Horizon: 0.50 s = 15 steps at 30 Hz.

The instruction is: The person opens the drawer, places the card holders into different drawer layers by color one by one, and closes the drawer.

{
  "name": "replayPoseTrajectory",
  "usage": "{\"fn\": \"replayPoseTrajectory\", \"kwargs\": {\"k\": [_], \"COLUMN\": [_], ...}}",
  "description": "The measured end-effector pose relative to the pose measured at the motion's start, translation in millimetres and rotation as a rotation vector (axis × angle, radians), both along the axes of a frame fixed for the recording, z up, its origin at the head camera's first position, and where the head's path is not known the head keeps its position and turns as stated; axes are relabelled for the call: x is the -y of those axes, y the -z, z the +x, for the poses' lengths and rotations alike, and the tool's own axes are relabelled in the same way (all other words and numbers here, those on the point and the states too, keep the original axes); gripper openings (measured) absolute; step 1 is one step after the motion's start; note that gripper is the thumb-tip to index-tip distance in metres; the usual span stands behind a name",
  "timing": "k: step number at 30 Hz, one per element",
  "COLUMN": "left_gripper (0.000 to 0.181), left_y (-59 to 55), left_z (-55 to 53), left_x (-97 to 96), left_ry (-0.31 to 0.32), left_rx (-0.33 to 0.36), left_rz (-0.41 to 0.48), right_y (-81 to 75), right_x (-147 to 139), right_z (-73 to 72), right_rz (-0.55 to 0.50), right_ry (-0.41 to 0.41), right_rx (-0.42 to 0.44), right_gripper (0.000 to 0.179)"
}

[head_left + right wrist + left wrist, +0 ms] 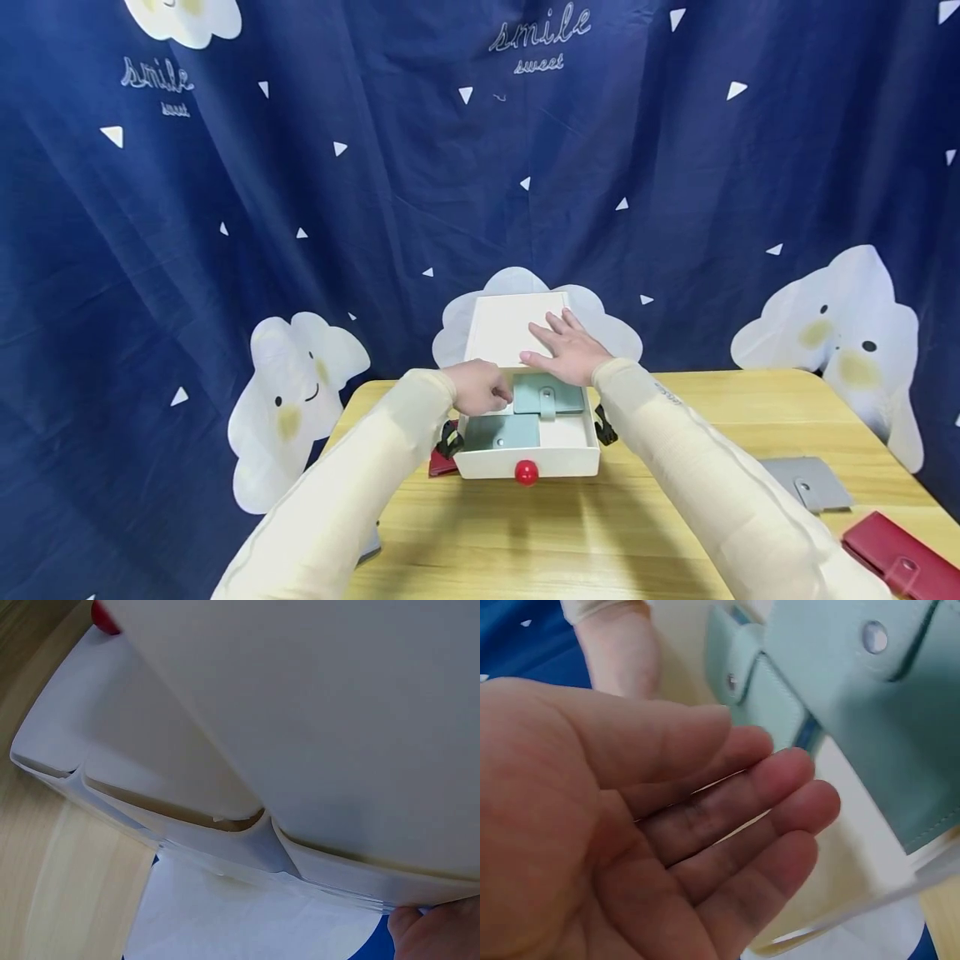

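Observation:
A white box (506,329) stands on the table, its drawer (487,463) pulled out by a red knob (527,472) in front. Inside the drawer lie two pale green snap wallets: one at the back right (567,400), another at the front left (495,431). My left hand (474,387) is over the drawer's left side, and the left wrist view shows its fingers (787,862) loosely bent with nothing held. Spread out, my right hand (567,350) rests on the box top near its right edge. In the right wrist view only a bit of that hand (439,934) shows.
Part of a red wallet (443,463) shows beside the drawer's left side. On the table's right are a grey snap wallet (806,483) and a red one (903,554). A greyish object (369,543) is partly hidden by the left sleeve. A blue curtain (420,167) hangs behind.

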<state>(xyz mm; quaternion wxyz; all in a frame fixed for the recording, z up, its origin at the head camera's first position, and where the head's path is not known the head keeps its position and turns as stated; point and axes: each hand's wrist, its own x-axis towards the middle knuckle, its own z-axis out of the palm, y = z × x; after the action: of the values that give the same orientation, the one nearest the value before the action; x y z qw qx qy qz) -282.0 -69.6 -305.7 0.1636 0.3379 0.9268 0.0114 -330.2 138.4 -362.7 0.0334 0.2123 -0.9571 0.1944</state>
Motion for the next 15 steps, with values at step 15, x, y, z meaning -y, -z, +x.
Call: {"fn": "replayPoseTrajectory", "kwargs": {"k": [15], "left_gripper": [0.016], "left_y": [-17.7], "left_z": [35.0], "left_x": [31.7], "left_ry": [-0.055], "left_rx": [-0.070], "left_rz": [0.466], "right_y": [-3.5], "right_x": [2.2], "right_z": [2.3], "right_rz": [-0.003], "right_ry": [0.006], "right_rx": [0.018], "right_gripper": [0.081]}}
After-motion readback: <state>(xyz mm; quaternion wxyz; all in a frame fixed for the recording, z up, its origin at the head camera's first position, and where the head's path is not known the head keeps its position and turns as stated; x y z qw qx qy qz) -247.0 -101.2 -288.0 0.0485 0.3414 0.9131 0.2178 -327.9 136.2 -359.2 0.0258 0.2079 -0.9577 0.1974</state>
